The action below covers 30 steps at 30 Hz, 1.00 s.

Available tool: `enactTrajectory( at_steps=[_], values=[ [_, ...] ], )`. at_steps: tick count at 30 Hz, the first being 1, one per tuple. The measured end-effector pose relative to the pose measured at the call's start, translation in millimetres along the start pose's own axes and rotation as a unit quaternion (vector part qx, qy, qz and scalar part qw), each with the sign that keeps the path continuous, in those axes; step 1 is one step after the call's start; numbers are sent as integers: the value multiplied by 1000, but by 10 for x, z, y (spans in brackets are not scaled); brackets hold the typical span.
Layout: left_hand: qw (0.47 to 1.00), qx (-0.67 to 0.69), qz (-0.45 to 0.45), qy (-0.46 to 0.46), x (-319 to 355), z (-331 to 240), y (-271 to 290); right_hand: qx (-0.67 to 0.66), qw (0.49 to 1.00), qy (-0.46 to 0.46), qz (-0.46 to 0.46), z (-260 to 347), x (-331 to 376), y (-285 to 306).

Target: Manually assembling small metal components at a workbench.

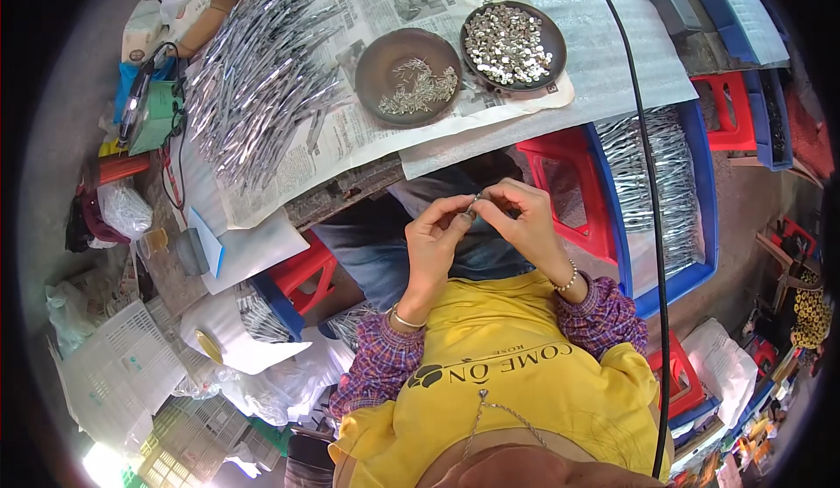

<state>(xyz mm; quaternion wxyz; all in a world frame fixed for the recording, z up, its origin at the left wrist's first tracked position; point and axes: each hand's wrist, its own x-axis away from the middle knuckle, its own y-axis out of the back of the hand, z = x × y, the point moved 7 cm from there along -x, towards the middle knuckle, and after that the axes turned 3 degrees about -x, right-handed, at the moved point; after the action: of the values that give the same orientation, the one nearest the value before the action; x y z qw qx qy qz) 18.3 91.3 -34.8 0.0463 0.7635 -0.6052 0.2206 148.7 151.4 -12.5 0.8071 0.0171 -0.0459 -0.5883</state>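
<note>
My left hand [435, 243] and my right hand [528, 233] meet over my lap, just beyond the table's near edge. Thumb and forefinger of each are pinched together on a small metal piece [473, 204]. Its exact kind is too small to tell, and the fingertips cover much of it. Beyond the hands, a brown dish [372, 77] holds many tiny silver pins [420, 87]. Beside it stands a darker dish [562, 46] full of small round silver pieces [506, 44]. At the left, a large heap of slim, shiny metal strips [262, 86] lies on newspaper.
Newspaper [350, 151] covers the table. A black cable [643, 138] hangs down the right side of the view. Blue trays rest on red stools [569, 192]; the right tray [710, 226] holds more metal strips. A pen-shaped corded tool [135, 103] lies at the far left.
</note>
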Motion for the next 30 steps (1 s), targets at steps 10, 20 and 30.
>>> enactTrajectory(
  at_steps=[10, 20, 30],
  values=[
    [1000, 23, 11, 4, -14, 10, -39, -135, 979, -151, 17, -349, 57, -24],
    [1000, -3, 12, -6, -19, -84, 78, -83, 979, -145, 113, -320, 97, -149],
    [900, -230, -305, -212, 428, -989, 1752, -9, 981, -77, 180, -192, 101, -285]
  ],
)
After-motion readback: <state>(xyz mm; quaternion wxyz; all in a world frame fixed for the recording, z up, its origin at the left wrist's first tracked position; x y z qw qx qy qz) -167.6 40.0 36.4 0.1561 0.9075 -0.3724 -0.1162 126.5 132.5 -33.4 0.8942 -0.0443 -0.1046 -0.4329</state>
